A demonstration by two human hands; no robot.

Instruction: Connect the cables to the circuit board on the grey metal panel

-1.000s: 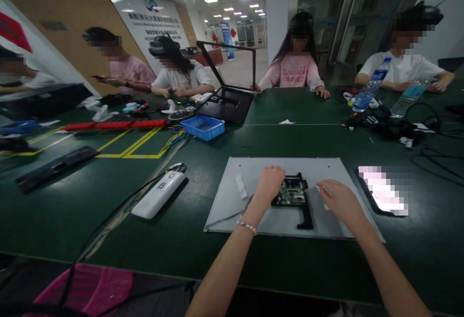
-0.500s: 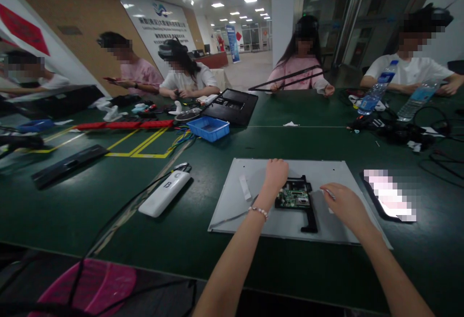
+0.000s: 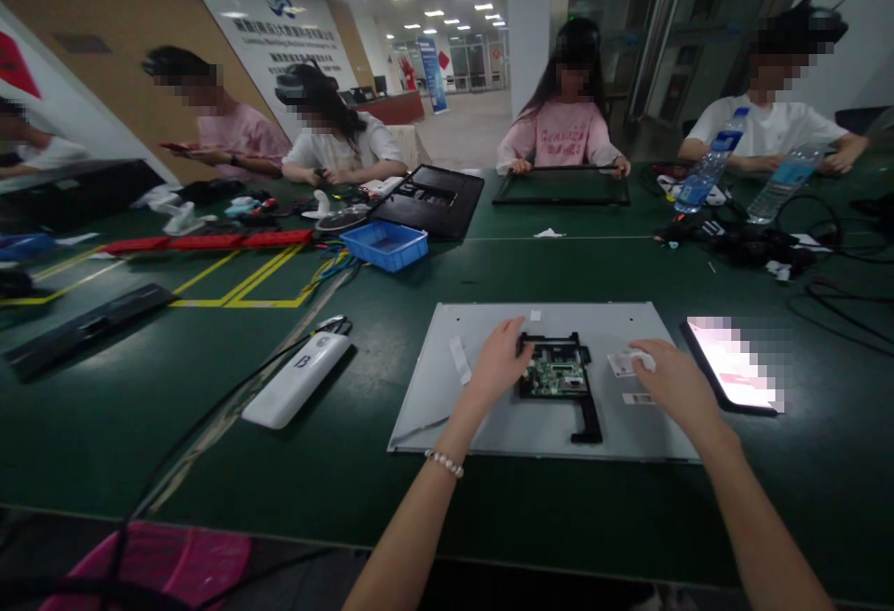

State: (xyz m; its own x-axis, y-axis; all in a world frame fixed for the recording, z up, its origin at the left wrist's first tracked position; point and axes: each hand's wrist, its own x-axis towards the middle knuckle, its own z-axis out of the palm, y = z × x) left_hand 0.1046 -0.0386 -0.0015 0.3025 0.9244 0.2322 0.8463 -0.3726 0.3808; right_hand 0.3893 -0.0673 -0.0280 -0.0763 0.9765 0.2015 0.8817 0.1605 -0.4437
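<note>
A grey flat panel (image 3: 419, 397) lies on the green table before me. On it rests a black bracket (image 3: 590, 420) with a green circuit board (image 3: 559, 378) inside it. My left hand (image 3: 499, 364) is at the bracket's left edge, thumb and forefinger apart, with nothing seen in them. My right hand (image 3: 674, 383) hovers by the panel's right side, its fingers curled together over a small pale thing I cannot make out. Beside those fingertips are a white label (image 3: 620, 365) and a barcode sticker (image 3: 637, 399). A white strip (image 3: 459, 359) lies left of my left hand.
A phone (image 3: 733, 369) lies right of the panel. At left are a white power bank (image 3: 297, 383) with cables and a black bar (image 3: 90, 327). Further back stand a blue tray (image 3: 386, 246) and water bottles (image 3: 712, 164). Across the table a co-worker holds a black frame (image 3: 562, 200).
My left hand has drawn back from the board's top-left, and its fingers have opened. The right hand has stayed near the labels. The co-worker's black frame has come down toward the table.
</note>
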